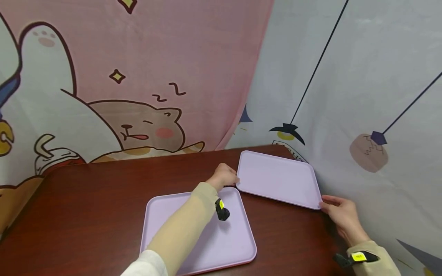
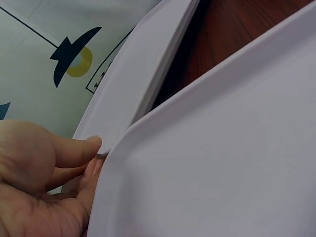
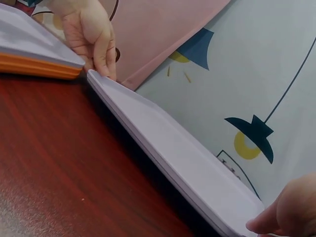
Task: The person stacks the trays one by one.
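Note:
A pale lavender tray lies near the back right of the table, with a dark gap under its near edge in the right wrist view. My left hand pinches its left end, thumb on the rim; in the left wrist view that hand shows fingers below the edge. At the near right corner, my right hand grips the same tray, its thumb on the rim in the right wrist view. A second lavender tray rests in front, under my left forearm. Orange layers show beneath that second tray.
The dark red-brown table reaches back to a pink cloth with cartoon animals. A pale cloth printed with lamps hangs close along the right side, right beside the far tray and my right hand.

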Motion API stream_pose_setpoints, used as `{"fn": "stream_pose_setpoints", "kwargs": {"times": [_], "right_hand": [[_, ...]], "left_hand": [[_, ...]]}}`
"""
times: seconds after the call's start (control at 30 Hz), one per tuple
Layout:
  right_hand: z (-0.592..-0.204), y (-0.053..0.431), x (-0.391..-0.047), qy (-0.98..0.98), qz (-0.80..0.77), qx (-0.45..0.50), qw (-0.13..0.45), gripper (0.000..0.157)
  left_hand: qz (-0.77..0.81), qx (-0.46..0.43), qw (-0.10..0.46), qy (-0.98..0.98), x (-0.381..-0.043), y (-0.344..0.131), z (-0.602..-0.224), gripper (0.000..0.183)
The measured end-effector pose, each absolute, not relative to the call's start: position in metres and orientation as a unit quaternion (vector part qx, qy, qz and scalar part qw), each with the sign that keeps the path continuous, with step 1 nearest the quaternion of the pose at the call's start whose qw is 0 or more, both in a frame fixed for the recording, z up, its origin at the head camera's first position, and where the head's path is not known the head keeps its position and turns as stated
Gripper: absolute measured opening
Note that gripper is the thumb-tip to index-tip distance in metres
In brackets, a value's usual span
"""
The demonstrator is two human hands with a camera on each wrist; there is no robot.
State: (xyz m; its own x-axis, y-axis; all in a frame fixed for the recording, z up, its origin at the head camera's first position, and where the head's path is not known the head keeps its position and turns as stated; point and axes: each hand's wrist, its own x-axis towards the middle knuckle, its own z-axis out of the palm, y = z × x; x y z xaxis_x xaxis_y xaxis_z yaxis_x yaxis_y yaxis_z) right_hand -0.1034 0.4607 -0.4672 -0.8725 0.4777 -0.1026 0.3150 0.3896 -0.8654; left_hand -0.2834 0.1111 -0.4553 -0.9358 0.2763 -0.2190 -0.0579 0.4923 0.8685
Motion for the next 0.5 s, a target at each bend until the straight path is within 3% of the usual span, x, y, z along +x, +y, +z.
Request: {"fn": "stream_pose_setpoints", "kwargs": {"times": [0.5], "right_hand": [[-0.4569,0.4622,-0.1041,-0.797,0.561,-0.219,0.054,0.053]], "left_hand": [[0.592,0.037,0.235,0.770,-0.2771,0.1037,-0.4505,0.034]]}}
